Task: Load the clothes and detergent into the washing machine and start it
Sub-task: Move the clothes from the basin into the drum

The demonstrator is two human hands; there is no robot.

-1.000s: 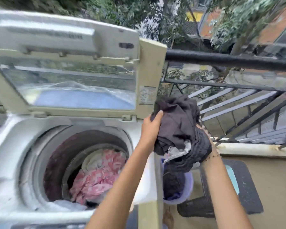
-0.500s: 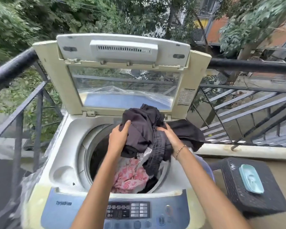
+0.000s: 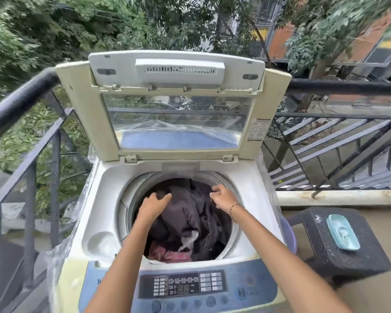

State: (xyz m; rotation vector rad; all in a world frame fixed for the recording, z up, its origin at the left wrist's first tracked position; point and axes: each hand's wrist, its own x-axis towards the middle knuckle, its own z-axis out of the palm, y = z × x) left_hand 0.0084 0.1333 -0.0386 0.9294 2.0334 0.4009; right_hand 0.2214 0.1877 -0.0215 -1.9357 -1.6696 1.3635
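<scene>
The top-loading washing machine (image 3: 104, 199) stands with its lid (image 3: 176, 105) raised upright. A bundle of dark clothes (image 3: 190, 213) lies in the drum, on top of a pink garment (image 3: 167, 255) that shows at the front. Both my hands are down in the drum opening. My left hand (image 3: 154, 205) rests on the left side of the dark clothes with its fingers curled into the fabric. My right hand (image 3: 224, 198), a thin bracelet on its wrist, pinches the fabric near the right rim. No detergent is in view.
The control panel (image 3: 183, 285) runs along the machine's front edge. To the right, a black wicker stool (image 3: 325, 251) carries a teal dish (image 3: 342, 232). A purple tub's rim (image 3: 289, 236) shows between the stool and the machine. A black balcony railing (image 3: 20, 105) runs behind and on both sides.
My hands carried the dark clothes from the right, over the machine and down into the drum. The bundle now covers most of the pink garment. My view swung left to centre on the machine.
</scene>
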